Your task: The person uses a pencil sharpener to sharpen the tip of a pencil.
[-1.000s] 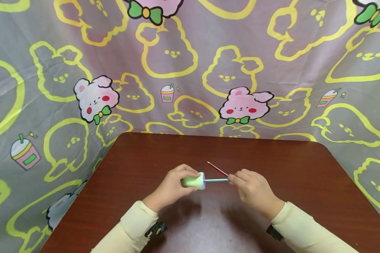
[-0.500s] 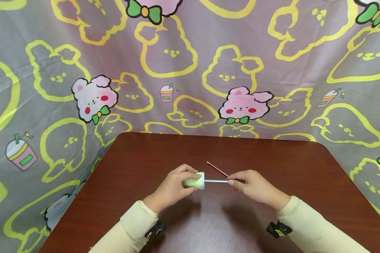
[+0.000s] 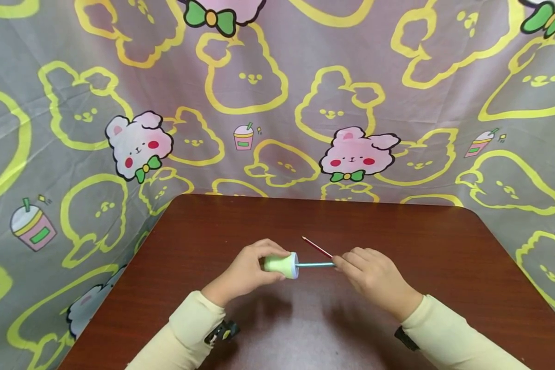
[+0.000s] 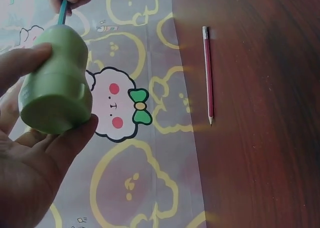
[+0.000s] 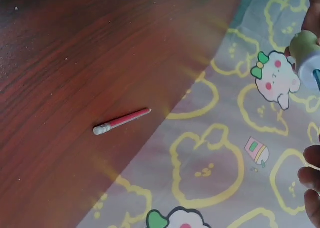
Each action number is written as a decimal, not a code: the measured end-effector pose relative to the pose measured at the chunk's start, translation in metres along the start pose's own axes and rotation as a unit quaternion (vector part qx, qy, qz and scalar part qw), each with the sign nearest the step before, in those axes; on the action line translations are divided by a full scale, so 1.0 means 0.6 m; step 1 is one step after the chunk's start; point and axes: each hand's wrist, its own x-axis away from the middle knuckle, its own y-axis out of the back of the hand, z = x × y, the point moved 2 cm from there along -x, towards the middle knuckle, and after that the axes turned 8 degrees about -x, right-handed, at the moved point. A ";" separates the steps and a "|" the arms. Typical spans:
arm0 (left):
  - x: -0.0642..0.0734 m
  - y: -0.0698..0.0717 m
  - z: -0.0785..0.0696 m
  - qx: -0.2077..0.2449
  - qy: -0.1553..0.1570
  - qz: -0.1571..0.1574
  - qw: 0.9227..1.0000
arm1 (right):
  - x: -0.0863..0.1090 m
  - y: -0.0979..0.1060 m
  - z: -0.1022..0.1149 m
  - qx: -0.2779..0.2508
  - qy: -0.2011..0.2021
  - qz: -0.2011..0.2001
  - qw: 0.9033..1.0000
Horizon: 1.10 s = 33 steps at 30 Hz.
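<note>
My left hand (image 3: 242, 272) grips a light green pencil sharpener (image 3: 277, 264), held sideways above the table with its white end facing right. Out of that white end runs a teal pencil (image 3: 315, 265), its tip hidden inside. The fingers of my right hand (image 3: 374, 275) pinch the pencil's other end. From the left wrist view, the rounded green base of the sharpener (image 4: 57, 85) shows between thumb and fingers. In the right wrist view the sharpener (image 5: 305, 52) and some right fingertips appear at the right edge.
A red pencil (image 3: 315, 245) with a white eraser end lies on the brown table (image 3: 231, 221), just beyond my hands. Behind the table hangs a grey cloth (image 3: 268, 67) with yellow outlines and rabbit faces.
My right hand turned at the pencil's end, showing the thumb half a second ago, then rolled back over it. The left hand and sharpener shifted slightly left.
</note>
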 end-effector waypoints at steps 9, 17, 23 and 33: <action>-0.001 -0.012 -0.010 -0.073 -0.075 -0.020 0.994 | -0.001 0.004 0.002 -0.131 -0.188 0.108 0.967; 0.000 -0.013 -0.018 -0.125 -0.139 -0.039 0.982 | -0.001 0.013 -0.017 -0.458 -0.523 0.242 0.677; -0.001 -0.004 -0.012 -0.056 -0.061 -0.026 0.996 | -0.001 0.019 -0.015 -0.246 -0.370 0.209 0.871; -0.005 0.006 -0.007 0.013 0.005 0.022 1.000 | -0.003 0.012 0.004 0.016 0.029 -0.008 0.999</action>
